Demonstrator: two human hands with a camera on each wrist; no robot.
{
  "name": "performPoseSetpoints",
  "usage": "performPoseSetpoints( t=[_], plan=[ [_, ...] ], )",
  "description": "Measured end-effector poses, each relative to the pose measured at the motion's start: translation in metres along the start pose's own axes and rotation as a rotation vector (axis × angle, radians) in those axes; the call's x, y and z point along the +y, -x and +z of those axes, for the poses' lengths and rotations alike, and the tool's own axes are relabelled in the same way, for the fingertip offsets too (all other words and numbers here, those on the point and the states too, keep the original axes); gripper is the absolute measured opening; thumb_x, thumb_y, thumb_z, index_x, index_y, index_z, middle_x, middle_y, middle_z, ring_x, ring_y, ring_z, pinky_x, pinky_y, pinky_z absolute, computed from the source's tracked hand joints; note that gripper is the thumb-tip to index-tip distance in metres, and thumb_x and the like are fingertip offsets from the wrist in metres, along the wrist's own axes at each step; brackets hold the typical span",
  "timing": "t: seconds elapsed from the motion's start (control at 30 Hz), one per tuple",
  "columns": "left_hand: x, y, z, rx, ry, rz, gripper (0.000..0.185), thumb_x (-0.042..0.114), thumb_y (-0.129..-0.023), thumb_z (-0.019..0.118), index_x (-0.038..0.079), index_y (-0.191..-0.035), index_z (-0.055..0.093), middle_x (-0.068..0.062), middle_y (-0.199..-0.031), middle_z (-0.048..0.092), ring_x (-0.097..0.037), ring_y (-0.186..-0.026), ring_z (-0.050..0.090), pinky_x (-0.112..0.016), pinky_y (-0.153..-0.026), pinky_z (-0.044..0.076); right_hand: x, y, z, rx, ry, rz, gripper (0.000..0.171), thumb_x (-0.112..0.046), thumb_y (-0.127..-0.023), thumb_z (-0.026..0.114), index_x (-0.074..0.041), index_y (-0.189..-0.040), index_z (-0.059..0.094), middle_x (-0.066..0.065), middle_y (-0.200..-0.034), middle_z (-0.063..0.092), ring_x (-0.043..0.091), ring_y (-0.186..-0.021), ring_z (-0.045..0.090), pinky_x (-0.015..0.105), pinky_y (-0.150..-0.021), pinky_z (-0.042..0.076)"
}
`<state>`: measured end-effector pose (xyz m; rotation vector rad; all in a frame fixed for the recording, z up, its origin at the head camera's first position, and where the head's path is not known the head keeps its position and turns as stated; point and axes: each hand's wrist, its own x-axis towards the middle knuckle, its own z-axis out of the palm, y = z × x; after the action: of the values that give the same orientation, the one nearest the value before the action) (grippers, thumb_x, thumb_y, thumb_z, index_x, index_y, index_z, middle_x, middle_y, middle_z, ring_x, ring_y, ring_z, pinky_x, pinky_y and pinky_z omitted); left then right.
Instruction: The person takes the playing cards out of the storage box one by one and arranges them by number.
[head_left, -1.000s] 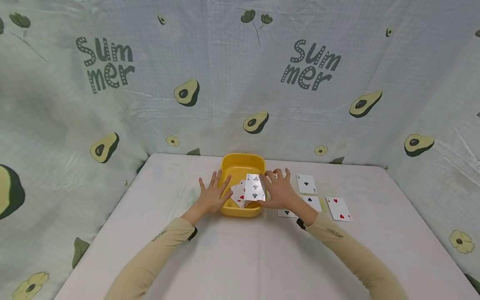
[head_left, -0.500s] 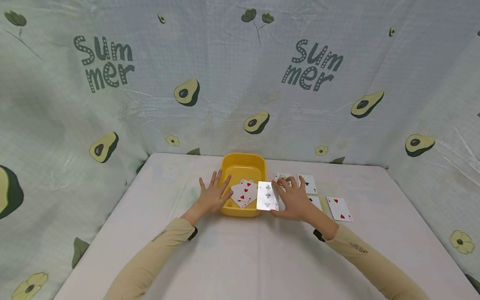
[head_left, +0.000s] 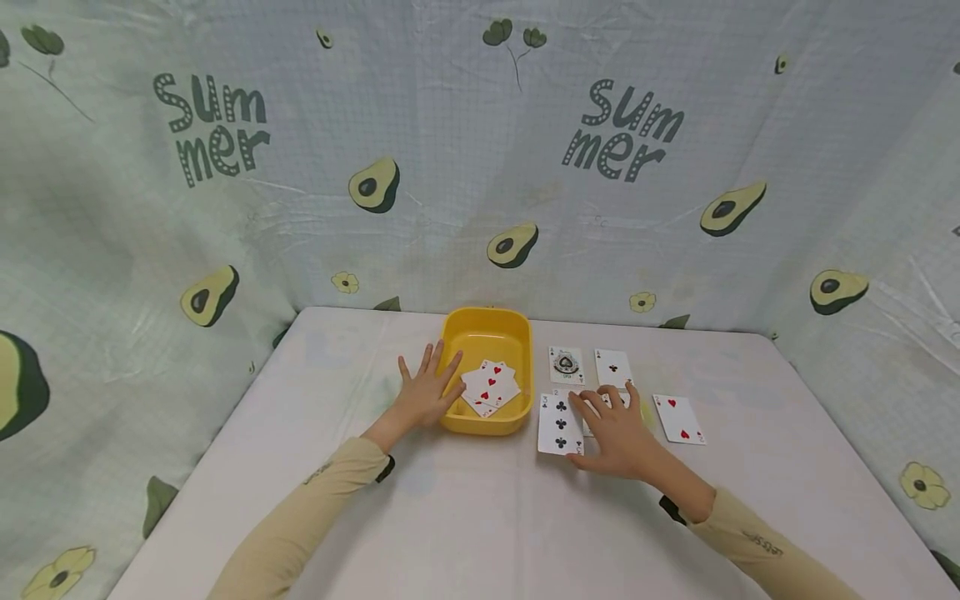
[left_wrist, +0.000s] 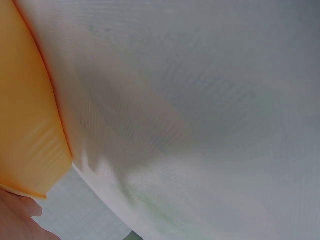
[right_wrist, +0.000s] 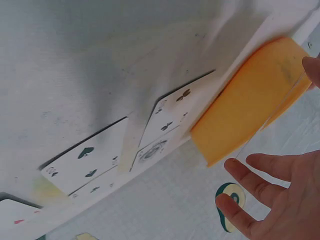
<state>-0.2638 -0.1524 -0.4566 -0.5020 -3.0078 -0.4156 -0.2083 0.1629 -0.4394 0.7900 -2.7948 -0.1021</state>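
Observation:
My right hand [head_left: 621, 433] pinches a three of clubs playing card [head_left: 561, 427] by its edges, between thumb and fingertips. In the head view the card overlaps most of a two of clubs. The right wrist view shows the held card edge-on, with the two of clubs [right_wrist: 169, 111] and a two of spades [right_wrist: 89, 156] flat on the table. Fingers spread, my left hand [head_left: 424, 395] touches the left side of a yellow tray [head_left: 487, 423]. Inside the tray lie several playing cards [head_left: 489, 385], a red three on top.
Behind the right hand, an ace of spades [head_left: 566, 365] and an ace of clubs [head_left: 613, 367] lie side by side. A two of hearts [head_left: 678, 418] lies farther right. A patterned cloth [head_left: 435, 108] hangs behind the white table [head_left: 465, 517].
My right hand has carried the three of clubs from over the tray to the right and toward me, over the two of clubs. The left hand has stayed at the tray.

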Motion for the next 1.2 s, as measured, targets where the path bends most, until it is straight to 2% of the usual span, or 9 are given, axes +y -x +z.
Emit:
performPoseSetpoints(
  t=[0.3,0.57,0.93,1.2],
  plan=[
    [-0.001,0.001,0.002,0.012,0.003,0.004,0.058,0.042,-0.093,0.036,0.018,-0.144,0.019,-0.018,-0.15,0.005,-0.039,-0.137,0.006,-0.072,-0.095,-0.001,0.006,0.029,0.009,0.02,0.066,-0.037,0.084,-0.068,-0.065,0.057,-0.014,-0.128,0.047,0.002,-0.119,0.053,0.028,-0.109,0.041,0.064,-0.094,0.021],
    [-0.001,0.0,0.002,0.009,0.003,0.002,0.058,0.043,-0.093,0.035,0.018,-0.144,0.018,-0.018,-0.15,0.005,-0.038,-0.138,0.004,-0.072,-0.095,-0.002,0.009,0.046,0.021,0.041,0.059,-0.086,0.084,-0.069,-0.065,0.057,-0.014,-0.127,0.049,-0.001,-0.116,0.055,0.025,-0.107,0.042,0.063,-0.094,0.021],
    [-0.001,-0.002,0.002,-0.001,0.005,0.001,0.058,0.04,-0.093,0.036,0.02,-0.144,0.016,-0.017,-0.15,0.003,-0.038,-0.138,0.003,-0.071,-0.095,-0.002,0.004,0.053,0.025,0.001,0.009,-0.095,0.082,-0.067,-0.066,0.058,-0.014,-0.127,0.049,-0.001,-0.117,0.056,0.025,-0.109,0.042,0.064,-0.095,0.019],
    [-0.001,-0.003,0.002,0.011,-0.001,0.001,0.058,0.044,-0.094,0.034,0.019,-0.143,0.019,-0.018,-0.15,0.005,-0.038,-0.137,0.006,-0.072,-0.095,-0.001,0.005,0.055,0.026,-0.006,0.031,-0.106,0.081,-0.067,-0.066,0.057,-0.014,-0.127,0.049,-0.002,-0.118,0.056,0.025,-0.11,0.043,0.065,-0.094,0.021]
  ],
)
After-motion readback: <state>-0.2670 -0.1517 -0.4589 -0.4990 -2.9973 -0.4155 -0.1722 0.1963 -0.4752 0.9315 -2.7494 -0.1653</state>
